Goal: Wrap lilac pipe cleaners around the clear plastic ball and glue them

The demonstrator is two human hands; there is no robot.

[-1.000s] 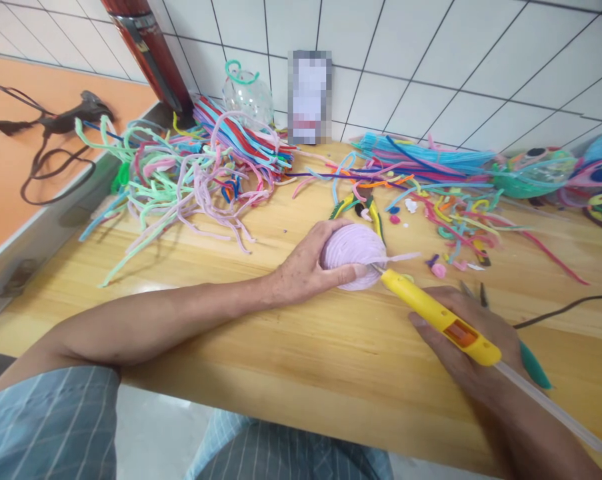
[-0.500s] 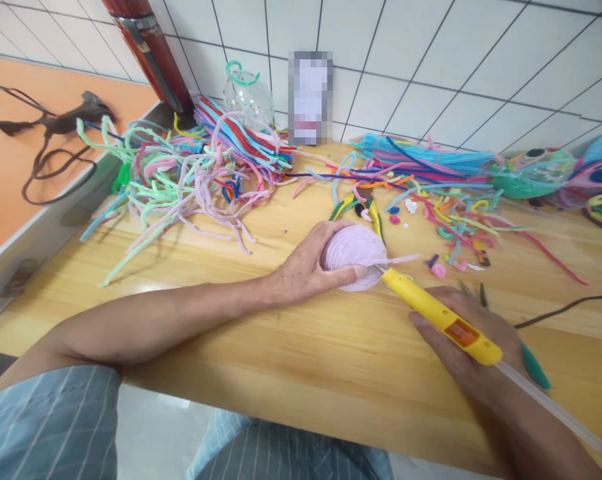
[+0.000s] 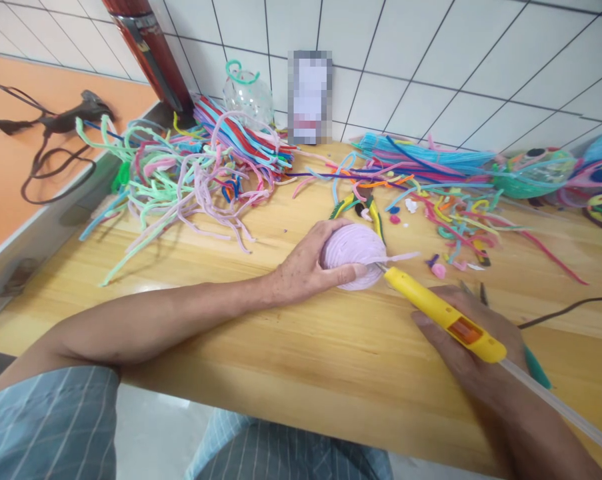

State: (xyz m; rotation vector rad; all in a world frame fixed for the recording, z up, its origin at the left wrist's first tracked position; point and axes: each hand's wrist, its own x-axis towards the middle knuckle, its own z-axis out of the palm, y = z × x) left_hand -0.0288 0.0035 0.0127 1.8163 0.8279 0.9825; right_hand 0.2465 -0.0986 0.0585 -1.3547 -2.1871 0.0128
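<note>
My left hand [image 3: 308, 263] is closed around a ball wound with lilac pipe cleaner [image 3: 353, 250], thumb pressed on its near side. A loose end of the pipe cleaner sticks out to the right. In my right hand [image 3: 475, 340] is a yellow hot glue gun [image 3: 441, 312], with a clear glue stick [image 3: 555, 403] coming out of its rear. The gun's metal nozzle meets the right side of the ball, just below the loose end. Most of my right fingers are hidden behind the gun. Beneath that hand lies a tool with a green handle [image 3: 537, 368], partly covered.
Pliers with yellow-green handles [image 3: 375, 223] lie behind the ball. Tangled pipe cleaners [image 3: 195, 173] fill the back left; bundled blue ones [image 3: 421, 157] and scraps stretch rightward. A phone [image 3: 309, 97] leans on the tiled wall beside a clear ball [image 3: 248, 97]. A dark cord [image 3: 571, 310] runs right.
My right hand and the glue gun have shifted very slightly to the right. The nozzle remains at the ball, which my left hand keeps holding in nearly the same place.
</note>
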